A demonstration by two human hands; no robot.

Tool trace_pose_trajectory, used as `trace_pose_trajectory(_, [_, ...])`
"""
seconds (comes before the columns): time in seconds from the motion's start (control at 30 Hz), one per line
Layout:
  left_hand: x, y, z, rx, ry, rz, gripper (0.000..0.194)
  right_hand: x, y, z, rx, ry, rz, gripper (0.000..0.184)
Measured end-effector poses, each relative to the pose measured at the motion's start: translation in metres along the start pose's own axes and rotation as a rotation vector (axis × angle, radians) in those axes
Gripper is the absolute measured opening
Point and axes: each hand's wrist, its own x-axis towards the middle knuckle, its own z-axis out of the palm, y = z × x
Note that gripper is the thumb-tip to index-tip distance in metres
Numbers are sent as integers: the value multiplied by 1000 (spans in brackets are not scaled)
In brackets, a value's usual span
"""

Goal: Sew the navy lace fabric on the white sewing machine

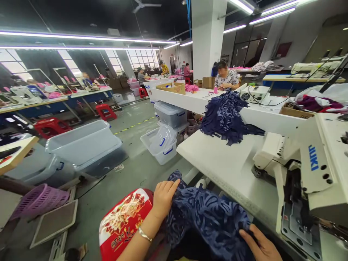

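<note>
A navy patterned fabric piece (209, 210) is spread between my two hands, low in front of me and left of the sewing machine. My left hand (164, 197), a silver bracelet on its wrist, pinches the fabric's upper left end. At the lower right, my right hand (259, 244) grips the other end between thumb and fingers. The sewing machine (318, 170), cream with blue lettering, stands on the right. A heap of navy fabric pieces (224, 116) lies on the white table (214, 156) beyond my hands.
Left of my forearm is a red printed cushion (125, 224). Clear plastic bins (84, 145) and a purple basket (42, 199) stand on the floor at left. A co-worker (227, 78) sits past the heap. Another white bin (160, 145) stands near the table.
</note>
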Motion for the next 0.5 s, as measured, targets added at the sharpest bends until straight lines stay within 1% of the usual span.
trace_pose_trajectory(0.03, [-8,-9,0,45,-47,-8,46,14,-3,10,7,-29,-20,50])
trace_pose_trajectory(0.07, [-19,-16,5,81,-112,-14,47,28,-6,20,15,-42,-55,55])
trace_pose_trajectory(0.13, [-49,-23,27,125,-291,-19,51,50,-9,41,-5,-34,-163,61])
trace_pose_trajectory(0.17, [-65,-26,41,134,-400,-19,56,57,-9,51,-45,0,-232,62])
trace_pose_trajectory(0.2, [-81,-28,56,136,-510,-21,68,60,-8,62,-102,26,-303,62])
trace_pose_trajectory(0.23, [-94,-30,70,140,-613,-39,84,59,-7,72,-169,20,-383,59])
trace_pose_trajectory(0.27, [-105,-34,83,149,-684,-72,97,55,-6,84,-244,-35,-454,55])
trace_pose_trajectory(0.3, [-113,-37,95,154,-735,-103,106,49,-5,96,-331,-139,-500,51])
trace_pose_trajectory(0.33, [-117,-42,104,158,-760,-133,110,41,-5,108,-429,-265,-517,54])
trace_pose_trajectory(0.37, [-117,-47,113,156,-764,-155,111,34,-5,121,-533,-397,-511,67])
trace_pose_trajectory(0.4, [-115,-52,120,147,-755,-165,110,27,-5,133,-642,-485,-475,83])
trace_pose_trajectory(0.43, [-110,-56,127,131,-737,-169,108,22,-4,144,-733,-527,-429,96])
trace_pose_trajectory(0.47, [-105,-61,133,110,-716,-167,105,20,-2,154,-801,-534,-387,102])
trace_pose_trajectory(0.5, [-99,-65,139,82,-695,-160,102,20,2,161,-838,-527,-365,103])
